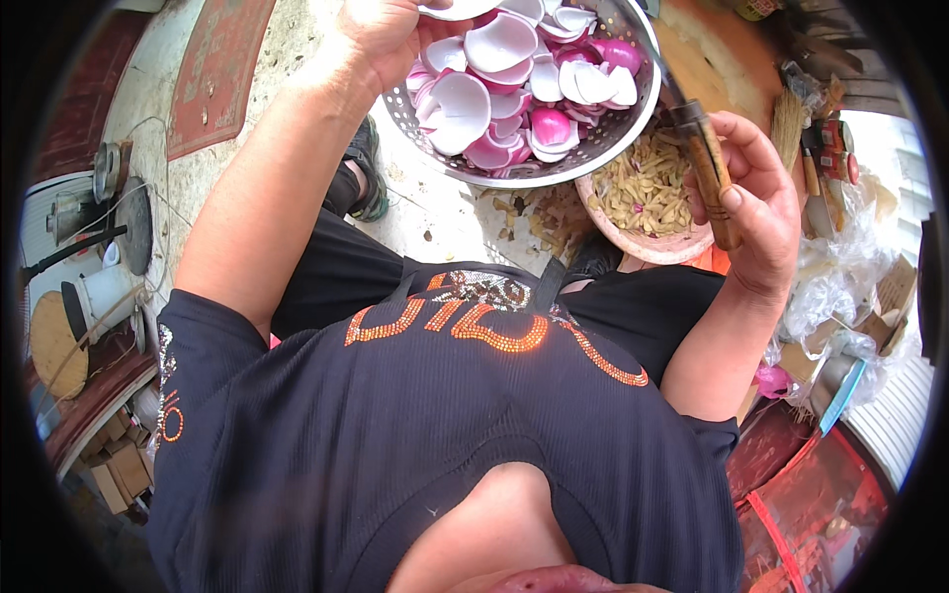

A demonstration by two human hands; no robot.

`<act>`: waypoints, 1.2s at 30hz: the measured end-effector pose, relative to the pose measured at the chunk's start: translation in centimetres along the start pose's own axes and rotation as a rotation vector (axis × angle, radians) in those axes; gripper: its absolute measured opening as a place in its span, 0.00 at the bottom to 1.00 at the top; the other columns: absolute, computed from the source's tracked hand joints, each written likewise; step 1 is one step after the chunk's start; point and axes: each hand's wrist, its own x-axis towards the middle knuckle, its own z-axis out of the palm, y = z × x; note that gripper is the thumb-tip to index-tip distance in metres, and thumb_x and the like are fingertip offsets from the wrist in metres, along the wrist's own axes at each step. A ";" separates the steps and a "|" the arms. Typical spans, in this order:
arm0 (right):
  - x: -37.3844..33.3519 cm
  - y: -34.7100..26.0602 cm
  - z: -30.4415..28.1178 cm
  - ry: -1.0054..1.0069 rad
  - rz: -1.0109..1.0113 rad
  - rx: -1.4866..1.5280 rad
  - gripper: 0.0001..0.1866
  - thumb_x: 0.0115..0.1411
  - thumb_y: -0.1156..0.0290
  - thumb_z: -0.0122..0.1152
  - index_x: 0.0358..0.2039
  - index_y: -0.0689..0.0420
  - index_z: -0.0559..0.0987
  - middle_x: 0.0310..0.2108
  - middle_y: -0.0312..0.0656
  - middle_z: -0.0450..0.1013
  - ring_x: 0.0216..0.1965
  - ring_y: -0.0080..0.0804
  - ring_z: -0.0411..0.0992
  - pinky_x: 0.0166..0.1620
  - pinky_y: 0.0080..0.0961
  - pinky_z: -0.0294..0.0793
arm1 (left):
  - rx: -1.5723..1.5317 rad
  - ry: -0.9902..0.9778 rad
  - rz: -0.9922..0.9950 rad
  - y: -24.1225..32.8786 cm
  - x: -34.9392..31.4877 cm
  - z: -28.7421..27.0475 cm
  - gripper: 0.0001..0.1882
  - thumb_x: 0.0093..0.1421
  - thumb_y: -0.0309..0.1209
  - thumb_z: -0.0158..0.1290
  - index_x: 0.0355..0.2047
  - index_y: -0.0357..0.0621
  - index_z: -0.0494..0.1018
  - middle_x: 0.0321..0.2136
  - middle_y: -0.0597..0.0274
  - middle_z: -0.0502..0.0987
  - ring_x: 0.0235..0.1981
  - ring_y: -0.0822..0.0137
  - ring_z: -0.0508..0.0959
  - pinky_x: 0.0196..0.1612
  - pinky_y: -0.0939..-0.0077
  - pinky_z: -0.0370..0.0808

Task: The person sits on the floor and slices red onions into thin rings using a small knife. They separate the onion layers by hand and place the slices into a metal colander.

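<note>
A metal colander (pixel 647 99) full of red onion pieces (pixel 499 44), white inside and purple outside, stands at the top middle. Over its left rim, my left hand (pixel 381 40) has its fingers closed on a piece of red onion (pixel 460 8); the top edge cuts off part of both. My right hand (pixel 756 203), to the right of the colander, grips a knife (pixel 710 183) by its worn wooden handle. The dark blade points up and away, along the colander's right rim. Below the knife sits a pinkish basin (pixel 647 247) of yellowish-beige scraps (pixel 643 188).
Brownish scraps (pixel 544 222) lie on the pale floor between my feet. A round wooden board (pixel 717 44) shows behind the basin. Clear plastic bags (pixel 840 287), a straw brush (pixel 788 124) and cardboard crowd the right. A red mat (pixel 217 74) and pots (pixel 79 212) are at left.
</note>
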 end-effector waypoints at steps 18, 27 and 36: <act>1.4 7.3 6.1 0.092 -0.056 -0.348 0.16 0.62 0.68 0.55 0.47 0.62 0.75 0.24 0.30 0.68 0.22 0.16 0.63 0.26 0.15 0.62 | 0.416 0.009 0.071 -4.0 -0.1 5.0 0.21 0.57 0.28 0.54 0.51 0.32 0.70 0.38 0.56 0.75 0.37 0.68 0.78 0.42 0.71 0.83; 2.0 7.9 6.3 0.118 -0.090 -0.456 0.12 0.66 0.63 0.61 0.38 0.59 0.77 0.21 0.26 0.67 0.20 0.13 0.63 0.24 0.14 0.63 | 0.337 0.044 0.017 -3.3 -0.3 5.3 0.19 0.51 0.23 0.50 0.46 0.37 0.72 0.34 0.58 0.75 0.34 0.67 0.76 0.39 0.73 0.76; 2.1 7.9 6.2 0.091 -0.064 -0.464 0.12 0.66 0.62 0.61 0.39 0.58 0.77 0.21 0.26 0.68 0.20 0.12 0.64 0.24 0.14 0.63 | 0.287 0.043 0.047 -3.1 -0.2 5.0 0.17 0.51 0.21 0.51 0.43 0.35 0.74 0.33 0.59 0.76 0.34 0.68 0.76 0.39 0.76 0.75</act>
